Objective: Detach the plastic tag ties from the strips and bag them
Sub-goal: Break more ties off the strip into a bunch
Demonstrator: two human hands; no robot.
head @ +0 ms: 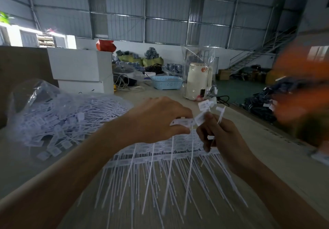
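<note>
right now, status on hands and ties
Left hand and right hand both pinching ties above the strips. Bag of ties at left. Nothing in the way.

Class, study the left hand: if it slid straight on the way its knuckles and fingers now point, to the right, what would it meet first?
Most likely the right hand. The left hand, gripping tag ties, points right, and the right hand's thumb holds tags just beyond them. Depth is hard to judge from one view.

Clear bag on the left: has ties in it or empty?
Has ties in it. The clear bag lies on the table, and a dense pile of loose white tag ties shows through its plastic.
</note>
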